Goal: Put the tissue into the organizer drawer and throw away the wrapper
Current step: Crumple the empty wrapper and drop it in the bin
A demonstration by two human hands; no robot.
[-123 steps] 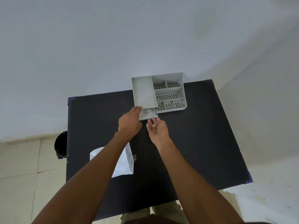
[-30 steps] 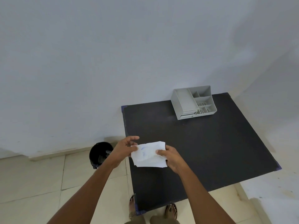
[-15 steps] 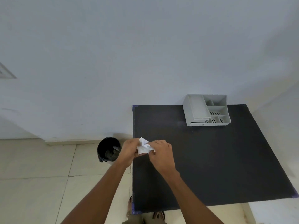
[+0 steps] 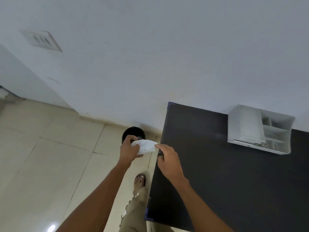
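Observation:
My left hand (image 4: 128, 150) grips the crumpled white wrapper (image 4: 145, 146) over the floor, just in front of the black bin (image 4: 133, 133). My right hand (image 4: 168, 162) hovers beside the wrapper with its fingers spread, its fingertip near the wrapper's right edge, holding nothing. The grey organizer (image 4: 259, 129) stands at the far side of the black table (image 4: 225, 173) against the wall, its drawer pushed in. The tissue itself is not visible.
The bin stands on the tiled floor (image 4: 50, 156) by the table's left far corner, next to the white wall (image 4: 150, 56). My sandalled foot (image 4: 140, 180) and trouser leg are beside the table's left edge.
The view has swung left toward the floor. Both hands carried the crumpled wrapper off the table to above the bin. My right hand has let go and opened.

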